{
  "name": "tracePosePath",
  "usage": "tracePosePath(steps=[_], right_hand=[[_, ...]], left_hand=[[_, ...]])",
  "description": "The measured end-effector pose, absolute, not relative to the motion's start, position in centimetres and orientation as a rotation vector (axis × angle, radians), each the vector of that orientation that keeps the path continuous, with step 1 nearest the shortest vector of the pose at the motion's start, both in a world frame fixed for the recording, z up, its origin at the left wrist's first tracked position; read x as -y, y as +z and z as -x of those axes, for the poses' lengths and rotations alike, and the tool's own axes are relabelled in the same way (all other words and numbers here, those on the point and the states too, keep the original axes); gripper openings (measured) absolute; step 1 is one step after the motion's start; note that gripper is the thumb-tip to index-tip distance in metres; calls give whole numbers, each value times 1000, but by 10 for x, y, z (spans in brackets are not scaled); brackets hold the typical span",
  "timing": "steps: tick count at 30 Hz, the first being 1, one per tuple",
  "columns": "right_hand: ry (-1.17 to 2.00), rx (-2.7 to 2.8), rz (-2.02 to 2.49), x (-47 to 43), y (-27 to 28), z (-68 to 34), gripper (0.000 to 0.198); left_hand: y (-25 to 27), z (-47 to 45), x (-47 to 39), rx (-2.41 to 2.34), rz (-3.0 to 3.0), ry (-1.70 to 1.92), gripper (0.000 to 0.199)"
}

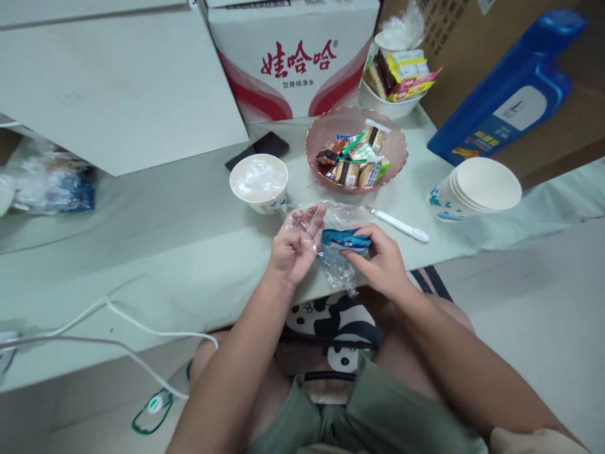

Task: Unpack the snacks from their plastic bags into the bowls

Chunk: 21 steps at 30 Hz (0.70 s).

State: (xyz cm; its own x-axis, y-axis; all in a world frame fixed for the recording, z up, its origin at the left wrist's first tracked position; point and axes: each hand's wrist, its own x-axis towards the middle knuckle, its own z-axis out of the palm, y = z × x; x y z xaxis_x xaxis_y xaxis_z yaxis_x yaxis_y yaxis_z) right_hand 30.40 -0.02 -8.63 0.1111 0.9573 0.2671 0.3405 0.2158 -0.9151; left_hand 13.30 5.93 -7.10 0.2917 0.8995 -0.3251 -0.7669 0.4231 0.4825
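My right hand (pixel 384 260) pinches a small blue snack packet (pixel 347 240) between thumb and fingers, at the table's front edge. Just left of it is my left hand (pixel 297 247), palm up with curled fingers, gripping a thin clear plastic bag (pixel 341 274). The bag drapes over those fingers and hangs around and below the packet. Whether the packet sits partly inside the bag I cannot tell. Behind my hands lies a white utility knife (pixel 399 226). A paper cup (pixel 259 200) stuffed with clear plastic stands behind my left hand.
A pink scalloped bowl (pixel 317 142) holds several wrapped snacks. Behind it are a white tub (pixel 394 108) of snacks and a water carton (pixel 293 57). Stacked paper cups (pixel 486 183) and a blue bottle (pixel 510 94) stand right. A phone (pixel 265 148) and white cable (pixel 142 329) lie left.
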Motion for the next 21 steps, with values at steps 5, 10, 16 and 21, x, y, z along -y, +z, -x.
tracePosePath(steps=[5,10,16,21], right_hand=[[973,785,1263,-7,-88,-316,35],[896,528,1054,-16,-78,-342,38],[726,527,1035,-16,-63,-359,26],[380,898,1126,-56,-22,-363,34]], left_hand=[[-74,-129,-61,-740,-257,1089,47],[-75,-128,-61,-790,-324,1051,43],[-74,-129,-62,-833,-358,1027,40],[-73,-129,-67,-840,-334,1001,42]])
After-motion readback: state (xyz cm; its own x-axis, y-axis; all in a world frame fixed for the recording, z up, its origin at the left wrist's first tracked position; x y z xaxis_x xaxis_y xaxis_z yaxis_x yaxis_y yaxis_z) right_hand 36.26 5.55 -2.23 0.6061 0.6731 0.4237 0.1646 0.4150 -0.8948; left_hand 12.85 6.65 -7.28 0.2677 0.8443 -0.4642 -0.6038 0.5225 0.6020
